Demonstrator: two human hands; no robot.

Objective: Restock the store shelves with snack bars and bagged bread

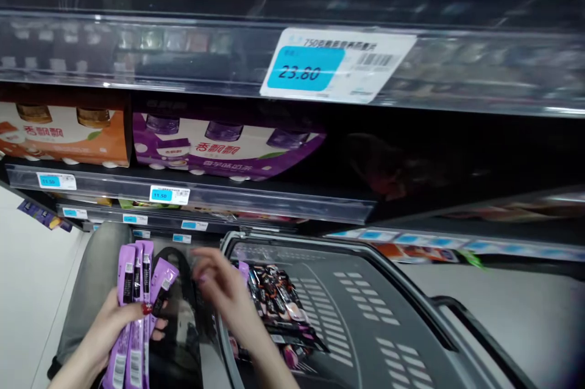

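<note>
My left hand is closed around several slim purple stick packets with black-and-white printing. One of them leans to the right of the others at the top. To the right, my right hand hangs over the left rim of a grey shopping basket. Its fingers are loosely bent and apart, slightly blurred, with nothing visible in them. Inside the basket lie dark, shiny packets. A bit of purple wrapper shows just beyond my right wrist; the forearm hides part of the basket's contents.
Store shelves span the view ahead, carrying an orange multipack and a purple multipack of cups. A large price tag hangs on the upper shelf edge. The basket's black handle lies to the right. My knee is at lower left.
</note>
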